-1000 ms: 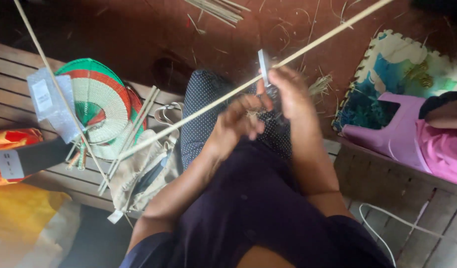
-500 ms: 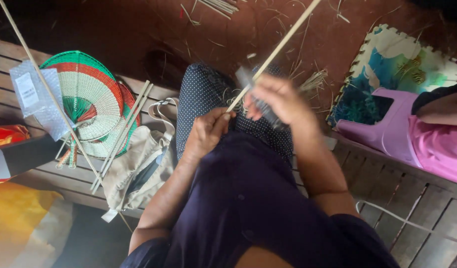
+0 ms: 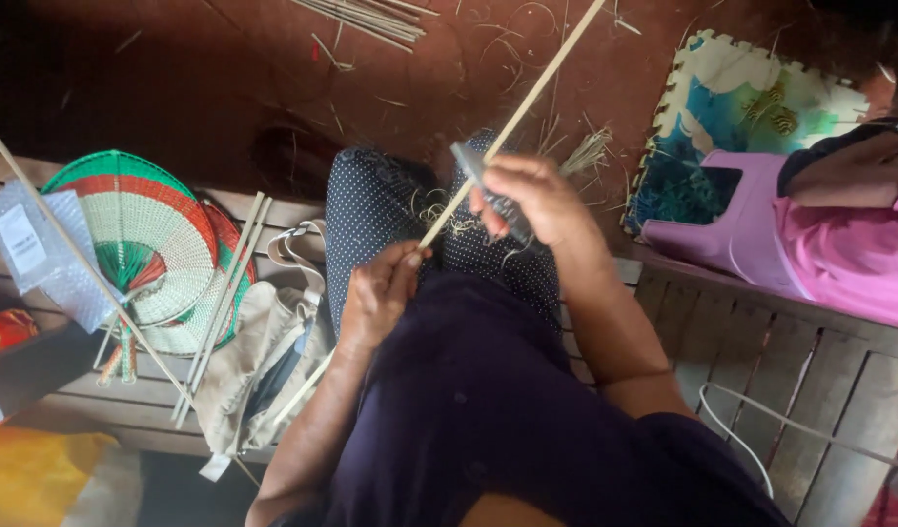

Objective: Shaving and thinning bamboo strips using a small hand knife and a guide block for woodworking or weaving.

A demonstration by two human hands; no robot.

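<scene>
Floor [image 3: 176, 88] of reddish-brown earth fills the top of the frame, scattered with thin shavings. Below it, a slatted wooden bench [image 3: 781, 351] runs across the middle, and the person sits on it, legs in dotted dark cloth at centre. At upper right lies a patterned mat [image 3: 752, 88], with another person in a pink top [image 3: 839, 254] at the right edge. At left on the bench rest a woven fan [image 3: 137, 224] of green, red and cream, a beige cloth bag [image 3: 259, 361] just beside it, and a clear plastic packet [image 3: 29, 244] at the far left. A long pale stick [image 3: 527, 102] slants from the top centre down to the lap. The left hand [image 3: 376, 293], centre frame, has its fingers closed around the stick's lower part. The right hand [image 3: 537, 200], just above and to the right, grips a grey knife [image 3: 483, 181], whose blade meets the stick.
</scene>
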